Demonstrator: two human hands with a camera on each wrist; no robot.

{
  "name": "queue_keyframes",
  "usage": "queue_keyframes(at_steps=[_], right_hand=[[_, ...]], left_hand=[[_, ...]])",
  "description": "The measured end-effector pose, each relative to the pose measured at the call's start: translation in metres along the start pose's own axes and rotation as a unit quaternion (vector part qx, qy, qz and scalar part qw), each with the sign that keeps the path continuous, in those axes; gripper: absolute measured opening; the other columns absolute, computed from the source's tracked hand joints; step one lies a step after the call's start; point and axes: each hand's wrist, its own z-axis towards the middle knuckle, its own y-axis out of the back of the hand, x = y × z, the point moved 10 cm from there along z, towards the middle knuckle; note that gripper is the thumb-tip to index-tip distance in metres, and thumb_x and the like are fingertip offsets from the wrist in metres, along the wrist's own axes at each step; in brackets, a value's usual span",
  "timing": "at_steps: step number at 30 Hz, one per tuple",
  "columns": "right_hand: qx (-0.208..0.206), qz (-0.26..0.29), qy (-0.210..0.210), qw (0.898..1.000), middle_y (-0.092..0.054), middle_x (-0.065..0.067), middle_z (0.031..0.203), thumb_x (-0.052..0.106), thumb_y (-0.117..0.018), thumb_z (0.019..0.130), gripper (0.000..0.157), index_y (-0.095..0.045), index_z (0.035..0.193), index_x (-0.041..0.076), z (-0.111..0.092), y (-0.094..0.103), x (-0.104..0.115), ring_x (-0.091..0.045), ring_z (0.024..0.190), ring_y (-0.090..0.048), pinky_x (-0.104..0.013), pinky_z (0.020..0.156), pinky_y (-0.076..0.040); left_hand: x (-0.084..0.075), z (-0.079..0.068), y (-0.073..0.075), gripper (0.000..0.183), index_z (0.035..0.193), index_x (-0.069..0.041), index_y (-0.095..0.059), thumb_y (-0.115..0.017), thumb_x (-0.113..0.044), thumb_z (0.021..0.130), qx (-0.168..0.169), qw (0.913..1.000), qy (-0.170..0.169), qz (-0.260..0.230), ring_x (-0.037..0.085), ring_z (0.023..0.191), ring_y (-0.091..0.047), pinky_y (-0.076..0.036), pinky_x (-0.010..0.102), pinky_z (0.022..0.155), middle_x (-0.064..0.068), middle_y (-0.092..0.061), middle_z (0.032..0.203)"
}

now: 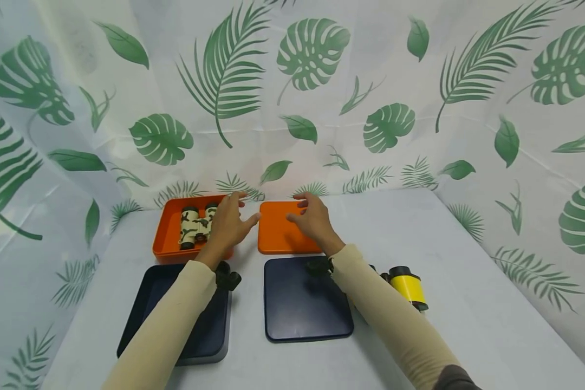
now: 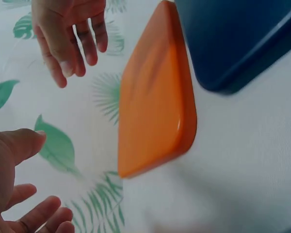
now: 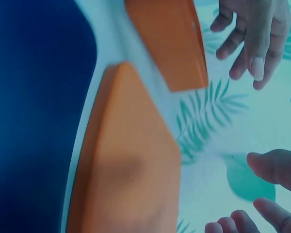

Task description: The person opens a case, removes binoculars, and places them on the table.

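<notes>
My left hand [image 1: 228, 221] hovers beside the orange box [image 1: 163, 238], its fingers apart and loosely bent, holding nothing. In that box lies a pair of camouflage-patterned binoculars [image 1: 190, 225], partly hidden by the hand. Over the right part of an orange lid [image 1: 273, 227] hangs my right hand [image 1: 314, 219], also with nothing in its fingers. The lid lies flat on the table; the left wrist view shows the orange lid [image 2: 153, 97] apart from both hands. The two palms roughly face each other across a gap.
A dark navy box [image 1: 219, 330] stands under my left forearm. A navy lid [image 1: 307, 303] lies in front of the orange one. Yellow and black binoculars [image 1: 408, 287] sit at the right, partly behind my right sleeve. A leaf-patterned curtain [image 1: 331, 135] surrounds the white table [image 1: 468, 303].
</notes>
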Motion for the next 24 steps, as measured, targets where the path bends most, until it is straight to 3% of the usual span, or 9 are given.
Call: queue_keyframes(at_steps=[8, 17, 24], right_hand=[[0.026, 0.022, 0.022, 0.999, -0.065, -0.012, 0.137, 0.022, -0.082, 0.095, 0.054, -0.059, 0.144, 0.020, -0.003, -0.026, 0.031, -0.030, 0.118, -0.064, -0.046, 0.103, -0.058], [0.069, 0.046, 0.030, 0.996, -0.064, -0.007, 0.139, 0.029, -0.083, 0.095, 0.058, -0.056, 0.147, 0.026, -0.003, -0.057, 0.056, -0.025, 0.116, -0.064, -0.041, 0.098, -0.061], [0.096, 0.064, 0.043, 0.992, -0.065, -0.006, 0.138, 0.025, -0.083, 0.095, 0.059, -0.056, 0.148, 0.028, -0.004, -0.080, 0.074, -0.023, 0.114, -0.066, -0.039, 0.093, -0.063]], left_hand=[[0.018, -0.004, 0.027, 0.072, 0.157, -0.010, -0.042, -0.076, -0.035, 0.099, -0.018, 0.9998, 0.002, -0.009, 0.037, 0.124, -0.055, -0.051, 0.054, 0.110, 0.021, -0.056, 0.139], [0.035, -0.009, 0.050, 0.073, 0.159, -0.010, -0.040, -0.076, -0.032, 0.099, -0.013, 0.9996, -0.003, -0.025, 0.044, 0.126, -0.061, -0.055, 0.058, 0.107, 0.025, -0.054, 0.145], [0.060, -0.011, 0.071, 0.076, 0.162, -0.009, -0.038, -0.077, -0.025, 0.099, -0.008, 0.9978, 0.025, -0.061, 0.047, 0.129, -0.054, -0.050, 0.060, 0.110, 0.028, -0.051, 0.148]])
